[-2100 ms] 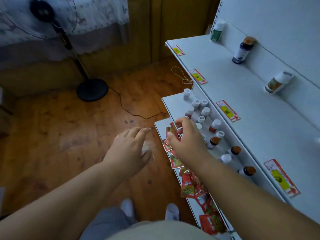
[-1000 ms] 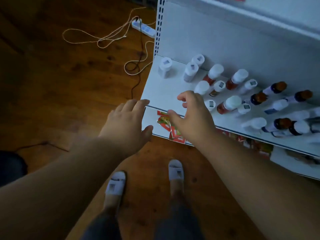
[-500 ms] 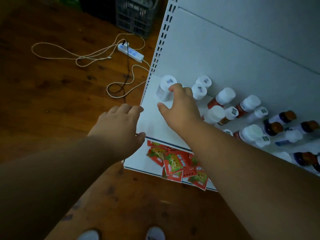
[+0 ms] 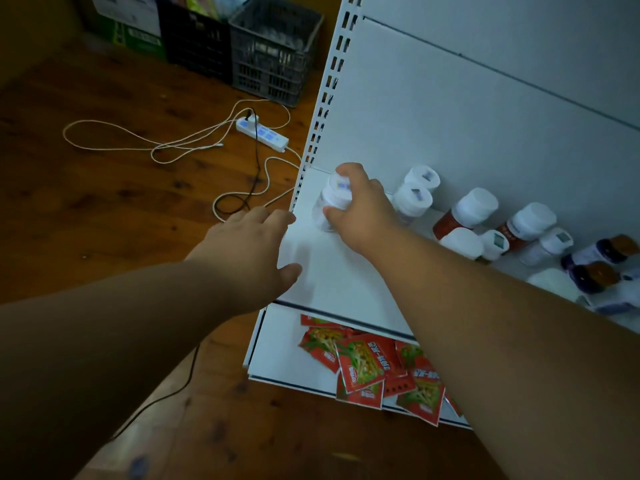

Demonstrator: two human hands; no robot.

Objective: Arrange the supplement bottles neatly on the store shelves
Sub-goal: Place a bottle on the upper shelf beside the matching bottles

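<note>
My right hand [image 4: 362,211] grips a white bottle [image 4: 330,202] standing at the far left end of the white shelf [image 4: 343,278], fingers wrapped around its cap and neck. My left hand [image 4: 249,258] hovers open over the shelf's left front corner, holding nothing. Further right on the same shelf stand two white bottles [image 4: 415,194], red bottles with white caps [image 4: 467,213], and dark bottles with brown caps [image 4: 602,254].
Red snack packets [image 4: 367,365] lie on the lower shelf [image 4: 277,344]. A white power strip [image 4: 261,133] and looped cables lie on the wooden floor to the left. Dark plastic crates [image 4: 270,46] stand at the back. The shelf's white back panel [image 4: 450,116] rises behind the bottles.
My right hand has reached further left and closed around the leftmost white bottle. The view has tilted up toward the shelf's left end. My left hand stays open by the shelf corner.
</note>
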